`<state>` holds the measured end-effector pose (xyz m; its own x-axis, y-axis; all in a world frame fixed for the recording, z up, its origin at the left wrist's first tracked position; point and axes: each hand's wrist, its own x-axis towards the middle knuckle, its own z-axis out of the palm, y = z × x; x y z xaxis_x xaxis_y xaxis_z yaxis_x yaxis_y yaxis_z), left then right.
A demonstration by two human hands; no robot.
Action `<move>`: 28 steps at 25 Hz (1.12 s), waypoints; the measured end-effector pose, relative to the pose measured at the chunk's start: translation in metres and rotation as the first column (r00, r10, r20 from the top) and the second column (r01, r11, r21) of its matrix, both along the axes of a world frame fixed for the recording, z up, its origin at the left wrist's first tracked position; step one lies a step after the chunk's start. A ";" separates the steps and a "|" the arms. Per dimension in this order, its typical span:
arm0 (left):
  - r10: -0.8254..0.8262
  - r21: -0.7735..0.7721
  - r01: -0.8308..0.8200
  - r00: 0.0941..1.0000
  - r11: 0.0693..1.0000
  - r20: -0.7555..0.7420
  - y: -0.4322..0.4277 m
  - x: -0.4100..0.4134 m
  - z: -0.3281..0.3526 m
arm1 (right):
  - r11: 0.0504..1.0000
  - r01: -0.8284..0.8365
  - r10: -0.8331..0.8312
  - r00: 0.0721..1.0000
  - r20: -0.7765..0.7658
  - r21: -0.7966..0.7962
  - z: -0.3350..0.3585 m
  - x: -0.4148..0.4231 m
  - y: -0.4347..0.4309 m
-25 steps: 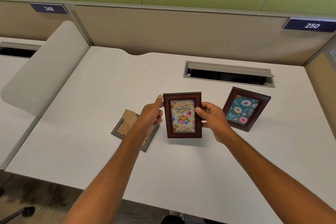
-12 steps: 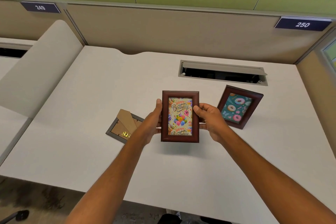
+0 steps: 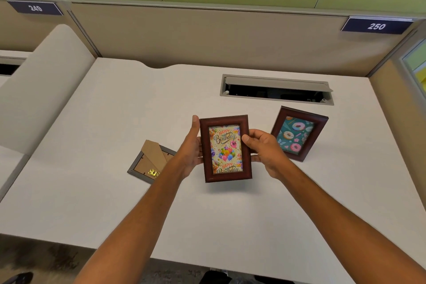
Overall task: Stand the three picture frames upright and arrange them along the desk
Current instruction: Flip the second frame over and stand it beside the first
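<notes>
A dark wooden birthday frame (image 3: 224, 148) with a "Happy Birthday" balloon picture is held upright just above the white desk (image 3: 92, 187). My left hand (image 3: 190, 147) grips its left edge and my right hand (image 3: 265, 148) grips its right edge. A matching doughnut frame (image 3: 298, 134) stands upright to the right, leaning back on its stand. To the left a grey frame (image 3: 149, 160) lies face down, its cardboard back and brass clip showing, partly hidden by my left forearm.
An open cable hatch (image 3: 276, 90) is set into the desk behind the frames. A beige partition wall (image 3: 207, 37) with number plates 249 and 250 runs along the back. A curved divider panel (image 3: 41, 85) borders the desk on the left.
The birthday frame has come a little nearer to me and tilted slightly, still held in both hands. The other two frames have not moved.
</notes>
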<state>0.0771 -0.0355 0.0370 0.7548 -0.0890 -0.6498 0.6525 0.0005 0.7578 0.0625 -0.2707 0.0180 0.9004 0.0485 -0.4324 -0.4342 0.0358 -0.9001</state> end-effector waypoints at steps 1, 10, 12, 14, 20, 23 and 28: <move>0.005 -0.006 -0.005 1.000 1.000 0.009 -0.002 0.003 0.000 | 1.000 -0.006 0.005 1.000 0.020 0.012 -0.001 0.002 -0.001; -0.003 -0.019 0.005 0.990 1.000 0.140 -0.023 0.039 -0.018 | 0.999 0.040 -0.039 0.995 0.089 -0.015 -0.028 0.022 -0.011; -0.015 -0.024 0.019 0.988 1.000 0.156 -0.026 0.046 -0.024 | 0.998 0.064 -0.061 0.994 0.093 -0.028 -0.033 0.027 -0.011; -0.014 -0.028 0.019 0.985 0.999 0.170 -0.028 0.053 -0.028 | 0.996 0.089 -0.085 0.991 0.100 -0.029 -0.037 0.033 -0.012; -0.014 -0.049 0.024 0.980 0.999 0.199 -0.035 0.072 -0.034 | 0.991 0.127 -0.121 0.987 0.103 -0.044 -0.042 0.050 -0.012; -0.016 -0.037 0.024 0.979 0.999 0.202 -0.035 0.080 -0.036 | 0.989 0.131 -0.124 0.987 0.099 -0.067 -0.042 0.056 -0.011; -0.022 -0.043 0.030 0.984 0.999 0.177 -0.034 0.086 -0.036 | 0.986 0.131 -0.123 0.989 0.081 -0.106 -0.041 0.060 -0.008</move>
